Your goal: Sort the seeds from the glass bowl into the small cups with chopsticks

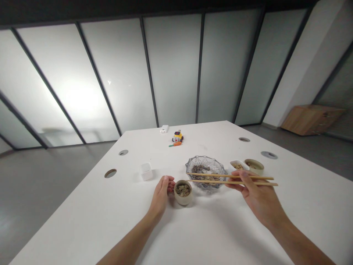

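Observation:
A pair of wooden chopsticks (256, 178) is held in my right hand (257, 195), closed around them. Their tips are apart, pointing left over the glass bowl (205, 162) and close to the rim of a small beige cup (183, 200). Striped seeds, apparently sunflower seeds (182, 190), lie in the cup. My left hand (161, 193) rests on the table at the cup's left side, fingers loosely curved by its wall and not wrapped round it. The faceted glass bowl contains dark brown pieces (200, 169) and paler seed-like bits.
Behind my right hand stand a white dish (241, 163) with light brown pieces and another beige cup (257, 166). A white square container (145, 171) sits left. Farther back are a yellow toy vehicle (178, 137), an orange toy carrot (177, 144) and a white box-shaped object (164, 129).

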`<state>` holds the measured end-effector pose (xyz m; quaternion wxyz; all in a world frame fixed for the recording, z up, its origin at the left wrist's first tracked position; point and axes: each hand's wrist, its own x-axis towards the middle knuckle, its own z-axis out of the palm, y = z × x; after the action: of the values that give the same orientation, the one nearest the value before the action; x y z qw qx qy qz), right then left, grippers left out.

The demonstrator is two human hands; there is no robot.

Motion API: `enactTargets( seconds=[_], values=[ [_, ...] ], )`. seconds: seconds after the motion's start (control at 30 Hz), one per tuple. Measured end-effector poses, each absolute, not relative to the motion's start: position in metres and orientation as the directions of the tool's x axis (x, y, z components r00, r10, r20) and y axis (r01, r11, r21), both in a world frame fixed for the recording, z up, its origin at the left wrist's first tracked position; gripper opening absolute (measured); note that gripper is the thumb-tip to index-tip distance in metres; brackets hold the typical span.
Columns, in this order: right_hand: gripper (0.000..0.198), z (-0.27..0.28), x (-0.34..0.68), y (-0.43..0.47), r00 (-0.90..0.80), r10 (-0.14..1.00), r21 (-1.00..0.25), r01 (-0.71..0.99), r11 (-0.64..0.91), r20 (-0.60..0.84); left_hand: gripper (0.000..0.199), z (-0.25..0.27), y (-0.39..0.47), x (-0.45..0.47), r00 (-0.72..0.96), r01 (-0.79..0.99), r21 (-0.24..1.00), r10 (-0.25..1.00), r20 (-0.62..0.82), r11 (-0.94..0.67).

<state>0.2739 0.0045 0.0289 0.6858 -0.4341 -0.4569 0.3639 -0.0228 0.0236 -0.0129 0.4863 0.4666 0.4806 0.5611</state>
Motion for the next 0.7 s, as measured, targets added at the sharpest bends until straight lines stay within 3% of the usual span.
enactTargets(
  seconds=[0.1, 0.17, 0.23, 0.3, 0.4, 0.7],
  values=[
    [0.041, 0.035, 0.288, 0.004, 0.415, 0.755, -0.861, 0.239, 0.448, 0.508, 0.075, -0.013, 0.024, -0.023, -0.092, -0.105, 0.992, 0.994, 0.056, -0.065],
    [0.04, 0.036, 0.298, 0.004, 0.345, 0.635, -0.698, 0.544, 0.465, 0.691, 0.076, -0.013, 0.024, -0.023, -0.097, -0.105, 0.992, 0.994, 0.055, -0.066],
    [0.035, 0.037, 0.302, 0.004, 0.211, 0.552, -0.525, 0.685, 0.505, 0.807, 0.076, -0.013, 0.024, -0.023, -0.101, -0.102, 0.993, 0.994, 0.051, -0.062],
    [0.029, 0.037, 0.302, 0.004, 0.084, 0.513, -0.412, 0.711, 0.569, 0.854, 0.077, -0.013, 0.024, -0.023, -0.103, -0.101, 0.993, 0.994, 0.047, -0.057],
    [0.024, 0.037, 0.297, 0.004, -0.029, 0.508, -0.349, 0.694, 0.63, 0.861, 0.076, -0.013, 0.024, -0.023, -0.104, -0.098, 0.993, 0.993, 0.053, -0.063],
    [0.022, 0.028, 0.293, 0.007, 0.053, 0.609, -0.491, 0.649, 0.582, 0.791, 0.075, -0.013, 0.025, -0.023, -0.097, -0.114, 0.991, 0.994, 0.056, -0.067]
  ],
)
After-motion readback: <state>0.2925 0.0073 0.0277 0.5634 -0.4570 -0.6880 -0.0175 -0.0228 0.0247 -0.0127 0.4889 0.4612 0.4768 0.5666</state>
